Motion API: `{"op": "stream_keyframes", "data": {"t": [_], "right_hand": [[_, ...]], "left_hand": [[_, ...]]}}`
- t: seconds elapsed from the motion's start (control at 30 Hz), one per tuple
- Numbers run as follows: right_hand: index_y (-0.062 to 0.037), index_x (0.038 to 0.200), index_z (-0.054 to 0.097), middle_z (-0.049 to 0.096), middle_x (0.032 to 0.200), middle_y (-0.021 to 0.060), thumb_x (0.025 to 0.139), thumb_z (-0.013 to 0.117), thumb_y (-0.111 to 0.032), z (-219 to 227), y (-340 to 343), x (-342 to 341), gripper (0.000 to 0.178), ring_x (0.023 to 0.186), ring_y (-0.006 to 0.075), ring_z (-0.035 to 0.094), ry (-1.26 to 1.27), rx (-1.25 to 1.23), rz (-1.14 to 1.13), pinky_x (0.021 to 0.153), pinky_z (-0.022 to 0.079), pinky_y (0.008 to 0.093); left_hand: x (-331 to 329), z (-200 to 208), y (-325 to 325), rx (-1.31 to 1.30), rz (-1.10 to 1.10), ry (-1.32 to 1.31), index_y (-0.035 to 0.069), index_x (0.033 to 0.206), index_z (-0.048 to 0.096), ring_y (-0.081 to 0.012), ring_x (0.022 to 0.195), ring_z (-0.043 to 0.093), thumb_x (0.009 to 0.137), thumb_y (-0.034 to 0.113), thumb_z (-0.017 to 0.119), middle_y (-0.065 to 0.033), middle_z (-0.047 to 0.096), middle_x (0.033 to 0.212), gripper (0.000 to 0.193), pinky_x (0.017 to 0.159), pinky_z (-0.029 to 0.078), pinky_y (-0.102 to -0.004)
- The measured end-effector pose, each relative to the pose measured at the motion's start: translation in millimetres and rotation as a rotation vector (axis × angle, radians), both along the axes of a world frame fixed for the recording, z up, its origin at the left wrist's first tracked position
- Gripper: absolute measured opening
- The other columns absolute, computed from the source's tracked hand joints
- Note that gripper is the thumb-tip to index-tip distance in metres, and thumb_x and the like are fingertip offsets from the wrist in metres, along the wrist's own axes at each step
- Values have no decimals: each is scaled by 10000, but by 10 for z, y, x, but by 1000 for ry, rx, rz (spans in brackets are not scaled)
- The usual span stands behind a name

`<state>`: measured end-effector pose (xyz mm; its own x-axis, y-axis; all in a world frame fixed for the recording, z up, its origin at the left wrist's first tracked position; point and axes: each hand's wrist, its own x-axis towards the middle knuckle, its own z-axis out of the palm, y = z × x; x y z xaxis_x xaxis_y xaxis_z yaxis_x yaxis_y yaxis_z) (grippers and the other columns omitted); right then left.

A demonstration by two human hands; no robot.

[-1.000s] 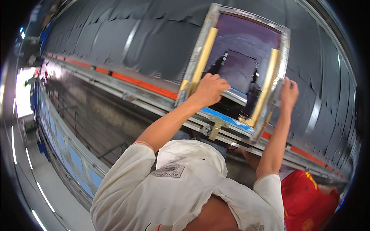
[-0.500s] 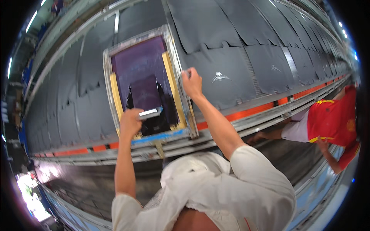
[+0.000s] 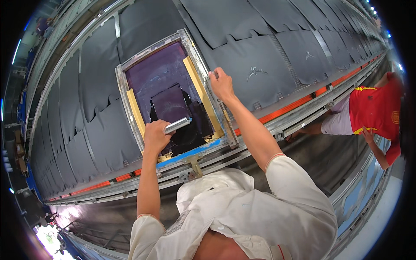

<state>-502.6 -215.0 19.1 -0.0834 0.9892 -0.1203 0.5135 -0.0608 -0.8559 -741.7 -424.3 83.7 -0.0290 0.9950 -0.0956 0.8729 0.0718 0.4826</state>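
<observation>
A screen printing frame (image 3: 149,51) with a pale metal rim lies on the dark sheets in front of me. Its purple mesh (image 3: 151,73) has tan tape strips (image 3: 197,82) along both sides. Black ink (image 3: 186,136) pools at the near end, around a darker rectangle. My left hand (image 3: 157,138) is closed round one end of a squeegee (image 3: 178,125) with a silver metal handle, low over the ink; its blade is hidden. At the frame's right rim, my right hand (image 3: 222,83) is closed on the edge, fingers partly hidden.
Dark sheets (image 3: 242,56) cover the long table on both sides, some bearing a small white print (image 3: 256,73). An orange strip and metal rail (image 3: 281,130) run along the near edge. To the right, a person in a red shirt (image 3: 372,108) stands beside the rail.
The whole view has turned a little, shifting the table and frame in the picture. Both hands keep their holds, and the squeegee stays near the frame's near end.
</observation>
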Motion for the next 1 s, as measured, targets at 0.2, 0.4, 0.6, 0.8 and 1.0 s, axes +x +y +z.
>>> {"op": "stream_keyframes", "data": {"t": [0.2,0.4,0.6,0.8,1.0], "right_hand": [[-53,1178,598,714,1040,291,1013,561,-391,224,99,8,378,1026,518,657,-266,-184,52,901,510,566],[-77,1184,636,717,1046,296,1003,586,-389,72,34,-78,364,1031,502,673,-26,-55,-53,917,520,548],[-72,1112,721,743,997,214,983,628,-362,-208,248,-22,331,972,400,711,-45,86,-3,857,541,458],[-70,1094,738,741,919,213,960,661,-391,204,88,4,356,873,385,713,-25,51,-20,802,530,454],[-83,1070,718,734,865,190,943,679,-387,-64,173,-64,332,837,377,708,-129,125,53,781,523,453]], "left_hand": [[31,118,79,66,-48,56,139,877,784,-296,828,681,763,185,824,-54,740,883,130,741,448,-445],[64,-16,66,262,-9,77,143,898,777,-298,821,670,755,155,811,-50,742,920,147,750,441,-447],[-18,37,111,379,17,145,142,920,779,-306,814,666,760,198,819,-53,746,923,174,757,460,-455],[168,242,-518,287,-38,15,132,919,758,-260,822,652,675,106,797,-22,725,904,248,765,447,-413],[363,-47,-942,190,-48,-6,133,953,747,-219,845,636,652,101,810,-1,716,931,310,811,432,-384]]}}
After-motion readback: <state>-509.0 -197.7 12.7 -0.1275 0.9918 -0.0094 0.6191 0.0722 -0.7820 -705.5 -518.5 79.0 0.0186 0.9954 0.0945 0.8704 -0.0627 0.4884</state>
